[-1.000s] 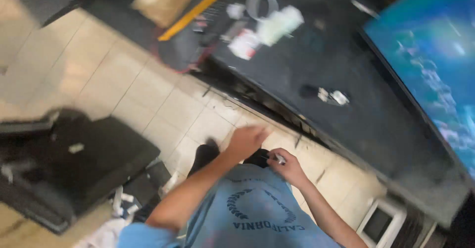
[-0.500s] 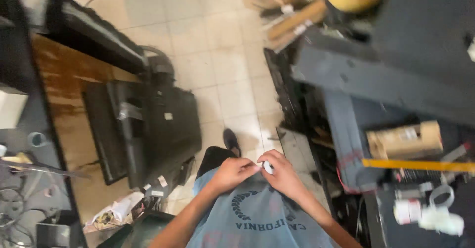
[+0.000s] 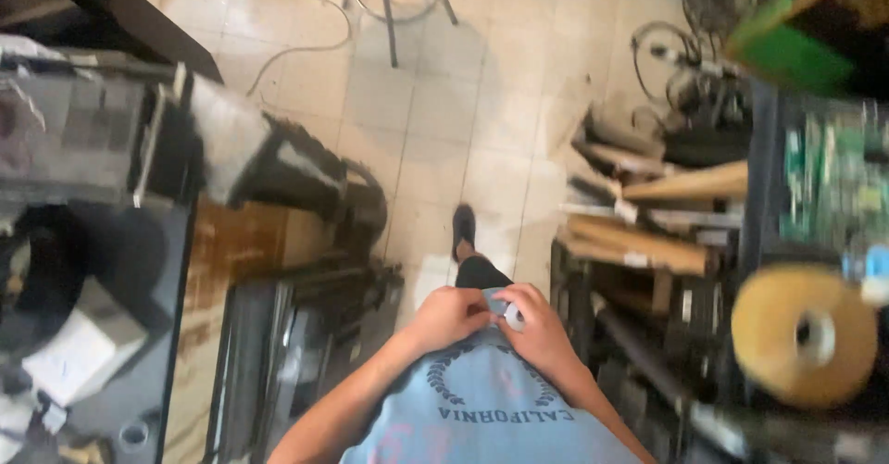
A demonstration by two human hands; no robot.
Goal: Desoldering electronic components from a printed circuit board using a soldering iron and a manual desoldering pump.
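Person wears a light blue T-shirt (image 3: 482,418) with a dark blue laurel-wreath print and an arc of dark letters on the chest, plus faint pink marks lower down (blurred). Sleeves are short, forearms bare. Left hand (image 3: 451,316) and right hand (image 3: 540,330) are bare, no rings or watch visible. Dark trousers (image 3: 480,271), one dark shoe (image 3: 464,228).

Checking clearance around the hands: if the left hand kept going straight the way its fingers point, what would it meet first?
The left hand points toward the right hand, so it would first meet the small white object pinched between them, then that hand's fingers; they already look nearly touching, though blur hides the exact contact.
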